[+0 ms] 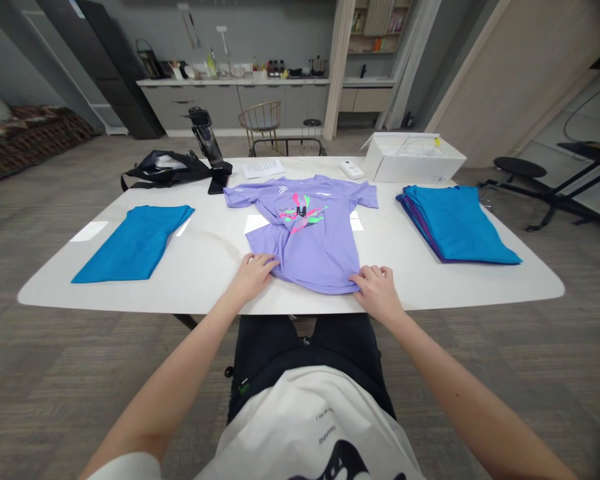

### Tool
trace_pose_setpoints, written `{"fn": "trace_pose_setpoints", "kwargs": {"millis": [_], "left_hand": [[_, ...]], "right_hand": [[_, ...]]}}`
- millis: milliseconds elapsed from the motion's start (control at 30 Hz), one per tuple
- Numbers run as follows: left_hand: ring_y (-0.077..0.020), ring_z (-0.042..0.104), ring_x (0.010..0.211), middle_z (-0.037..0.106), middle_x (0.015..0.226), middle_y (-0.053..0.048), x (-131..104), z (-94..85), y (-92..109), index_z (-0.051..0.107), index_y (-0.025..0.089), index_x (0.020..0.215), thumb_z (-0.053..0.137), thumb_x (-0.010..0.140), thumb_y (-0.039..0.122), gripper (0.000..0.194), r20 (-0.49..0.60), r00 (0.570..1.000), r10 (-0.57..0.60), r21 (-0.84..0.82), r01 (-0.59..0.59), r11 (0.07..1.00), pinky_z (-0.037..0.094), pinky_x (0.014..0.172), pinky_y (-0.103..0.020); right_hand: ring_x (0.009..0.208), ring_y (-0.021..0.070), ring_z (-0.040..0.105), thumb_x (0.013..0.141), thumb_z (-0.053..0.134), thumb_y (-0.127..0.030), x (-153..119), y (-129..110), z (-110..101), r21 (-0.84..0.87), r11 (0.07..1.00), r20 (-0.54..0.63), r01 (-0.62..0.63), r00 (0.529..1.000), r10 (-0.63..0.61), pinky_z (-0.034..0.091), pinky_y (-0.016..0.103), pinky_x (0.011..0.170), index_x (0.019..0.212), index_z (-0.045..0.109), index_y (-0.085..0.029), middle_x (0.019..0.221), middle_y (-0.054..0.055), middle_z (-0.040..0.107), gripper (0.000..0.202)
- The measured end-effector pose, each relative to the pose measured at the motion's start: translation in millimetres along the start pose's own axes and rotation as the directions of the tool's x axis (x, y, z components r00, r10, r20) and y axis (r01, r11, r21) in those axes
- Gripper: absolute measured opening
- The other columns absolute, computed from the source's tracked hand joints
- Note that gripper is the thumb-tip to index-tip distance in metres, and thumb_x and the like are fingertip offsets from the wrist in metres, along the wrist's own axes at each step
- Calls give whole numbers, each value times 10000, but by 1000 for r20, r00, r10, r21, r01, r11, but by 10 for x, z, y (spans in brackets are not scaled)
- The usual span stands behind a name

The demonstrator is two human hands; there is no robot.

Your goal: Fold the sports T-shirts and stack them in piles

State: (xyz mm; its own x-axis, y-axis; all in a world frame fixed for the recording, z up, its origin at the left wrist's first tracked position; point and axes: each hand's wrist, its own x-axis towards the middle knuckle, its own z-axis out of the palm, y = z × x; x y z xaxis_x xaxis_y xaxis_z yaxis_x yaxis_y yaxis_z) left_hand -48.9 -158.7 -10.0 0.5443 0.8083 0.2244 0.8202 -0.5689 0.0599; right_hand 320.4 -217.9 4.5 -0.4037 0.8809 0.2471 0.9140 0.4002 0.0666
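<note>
A light purple T-shirt (320,250) with a pink, green and black print lies spread on the white table (210,267), its collar away from me and its hem toward me. Its left side is rumpled and bunched near the hem. My left hand (254,275) pinches the hem's left part. At the hem's right corner, the thumb and fingers of my right hand (377,288) are closed on the cloth. A folded blue garment (133,245) lies to the left, and a stack of folded blue and purple garments (460,223) sits to the right.
Along the table's far side are a black bag (170,168), a dark bottle (205,137), a phone (219,181), a paper sheet (263,168), a small white device (352,170) and a white box (415,160). Beyond stand a wire chair (261,119) and a kitchen counter.
</note>
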Motion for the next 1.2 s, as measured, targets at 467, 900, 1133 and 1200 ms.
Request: {"fn": "trace_pose_setpoints", "kwargs": {"millis": [467, 900, 1133, 1200], "left_hand": [[-263, 669, 961, 685, 996, -113, -264, -125, 104, 652, 185, 1192, 439, 992, 140, 296, 108, 993, -53, 87, 44, 995, 520, 860, -393], [-279, 648, 1072, 682, 1149, -111, -459, -217, -120, 659, 203, 1170, 511, 847, 78, 377, 68, 988, -139, -3, 139, 990, 521, 956, -433], [-262, 654, 1148, 700, 1218, -101, -481, -238, -82, 671, 222, 1239, 571, 952, 296, 312, 55, 998, -27, -170, 36, 985, 506, 1033, -441], [-253, 660, 1138, 709, 1202, -96, -484, -191, -102, 683, 231, 1224, 561, 968, 315, 295, 49, 998, -26, -194, 35, 980, 518, 1027, -434]], "right_hand": [[964, 278, 572, 935, 463, -91, -237, 467, 17, -86, 995, 54, -42, 997, 47, 297, 441, 870, 1131, 730, -211, 1033, 128, 696, 352], [1076, 287, 593, 906, 552, -163, -393, 515, -85, 36, 999, -32, 8, 999, -7, 353, 431, 917, 1122, 730, -219, 1146, 106, 730, 285], [1031, 265, 621, 983, 559, -343, -263, 319, -86, 183, 982, 71, 42, 996, -56, 376, 403, 892, 1154, 731, -223, 1139, 101, 730, 270], [1019, 259, 625, 998, 519, -304, -232, 282, -22, 164, 986, 99, 37, 994, -53, 372, 389, 864, 1167, 720, -217, 1116, 101, 729, 276]]}}
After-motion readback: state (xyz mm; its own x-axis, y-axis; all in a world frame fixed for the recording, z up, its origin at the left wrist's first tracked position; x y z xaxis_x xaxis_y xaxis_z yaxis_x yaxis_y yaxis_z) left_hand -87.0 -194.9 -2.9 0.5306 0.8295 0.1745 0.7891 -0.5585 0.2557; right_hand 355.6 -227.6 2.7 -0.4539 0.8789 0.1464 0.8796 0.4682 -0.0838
